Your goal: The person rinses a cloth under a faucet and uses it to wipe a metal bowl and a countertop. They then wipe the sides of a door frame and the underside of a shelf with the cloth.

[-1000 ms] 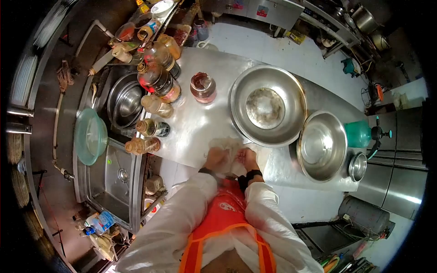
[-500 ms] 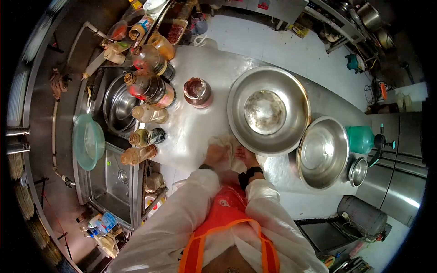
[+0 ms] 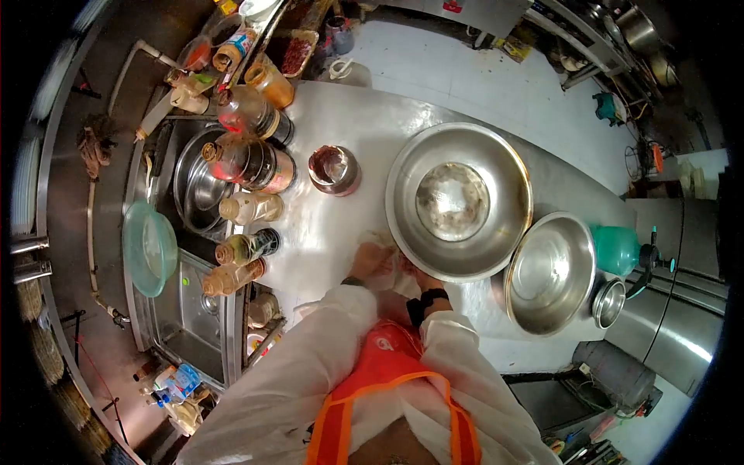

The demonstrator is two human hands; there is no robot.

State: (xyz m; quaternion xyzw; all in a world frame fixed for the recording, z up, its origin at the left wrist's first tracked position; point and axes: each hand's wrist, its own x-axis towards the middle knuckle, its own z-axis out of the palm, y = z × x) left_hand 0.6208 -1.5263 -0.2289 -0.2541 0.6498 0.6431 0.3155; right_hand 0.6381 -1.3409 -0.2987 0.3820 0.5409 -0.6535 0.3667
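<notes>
The steel table (image 3: 353,116) fills the middle of the scene, its near edge running just below the person's hands and its far edge slanting down toward the right. On its right half sits the large basin (image 3: 459,203), round, so it offers no long axis. Its near-left rim lies immediately far and right of the right hand (image 3: 421,277), clearly the nearer of the two; whether that hand touches the rim cannot be told.

The smaller basin (image 3: 549,271) stands close against the large one on its near-right side, limiting room that way, with a green spray bottle (image 3: 618,250) and a small bowl (image 3: 610,304) beyond it at the right end. The widest stretch of steel top runs far and left of the hands, between the large basin and an open jar (image 3: 334,170).

The left hand (image 3: 373,262) is at the near edge, against a crumpled pale cloth (image 3: 378,238) that lies just far of it and between the hands; its long axis is unclear. The left grip appears bent over the cloth, the right grip curled, but whether either is pinching anything is hidden.
</notes>
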